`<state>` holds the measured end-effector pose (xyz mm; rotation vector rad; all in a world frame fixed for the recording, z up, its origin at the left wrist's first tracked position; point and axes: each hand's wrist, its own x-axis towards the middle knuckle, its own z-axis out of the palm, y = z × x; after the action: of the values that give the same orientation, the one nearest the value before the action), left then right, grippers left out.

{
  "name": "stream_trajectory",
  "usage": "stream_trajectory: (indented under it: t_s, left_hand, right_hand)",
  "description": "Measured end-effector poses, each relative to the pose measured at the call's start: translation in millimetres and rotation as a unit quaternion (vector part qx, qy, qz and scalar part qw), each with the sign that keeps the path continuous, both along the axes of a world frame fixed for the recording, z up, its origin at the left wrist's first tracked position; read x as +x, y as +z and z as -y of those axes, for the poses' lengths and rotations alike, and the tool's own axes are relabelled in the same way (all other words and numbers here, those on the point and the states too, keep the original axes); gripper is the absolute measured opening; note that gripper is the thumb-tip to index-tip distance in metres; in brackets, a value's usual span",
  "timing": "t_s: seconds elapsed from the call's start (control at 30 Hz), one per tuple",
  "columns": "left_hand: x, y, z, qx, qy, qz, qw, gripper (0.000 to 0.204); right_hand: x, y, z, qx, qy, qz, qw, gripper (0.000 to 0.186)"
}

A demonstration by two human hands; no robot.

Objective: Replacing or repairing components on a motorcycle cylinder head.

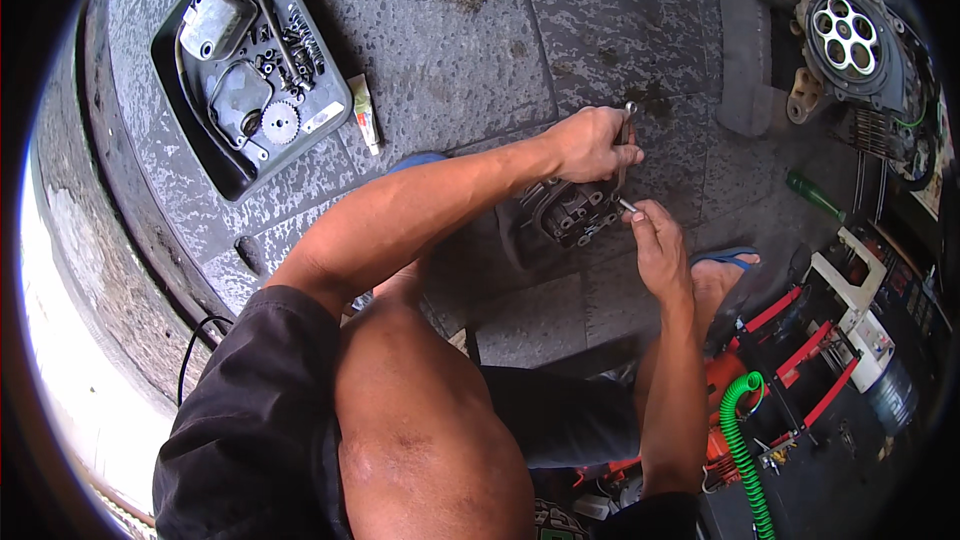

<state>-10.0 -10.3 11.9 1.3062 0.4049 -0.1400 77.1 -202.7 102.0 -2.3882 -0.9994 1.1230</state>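
Silver-grey metal shows at the ring end of a wrench [629,125] held in the left hand [592,147], its fingers and thumb closed around the shaft. That ring sticks out above the fist, and the lower end reaches down to the edge of an engine part [568,212]. The right hand [658,245] pinches a small, bright metal rod [628,206] between thumb and fingertips, just beside the same edge; whether rod and wrench touch cannot be told.

The engine part is on the floor [450,80], between the person's feet and partly under the left wrist. It is blocky and mostly dark, with a curved raised edge, several round openings and paler, shinier spots along its lower right side. Some of its surface is hidden by the hand.

Blue sandals [738,258] are on the feet. Farther out at upper left, a grey tray [300,140] holds a metal cover [217,22], a toothed wheel [280,123] and small loose parts, with a squeeze tube [364,115] just beside it. Toward the right lie a green bottle [815,194] and a larger engine [845,35]; a green coiled hose [738,440] hangs below.
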Motion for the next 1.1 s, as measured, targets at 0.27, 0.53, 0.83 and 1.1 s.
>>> stream_trajectory:
  t_s: [0.27, 0.53, 0.83, 1.1]
  left_hand:
    - [7, 1, -9, 0.003, -0.085, -0.023, 0.996, 0.025]
    - [-16, 1, 8, 0.031, 0.060, -0.033, 0.997, 0.030]
    - [-11, 4, 4, 0.038, 0.037, -0.029, 0.998, 0.032]
    - [-10, 1, 3, 0.040, 0.023, -0.022, 0.999, 0.033]
  right_hand:
    - [1, -5, -7, -0.002, 0.038, 0.003, 0.999, 0.027]
    - [7, 2, -11, -0.013, 0.077, 0.013, 0.997, 0.025]
    - [25, 18, -39, -0.031, 0.348, 0.162, 0.923, 0.012]
    - [35, 22, -58, -0.025, 0.462, 0.175, 0.869, 0.010]
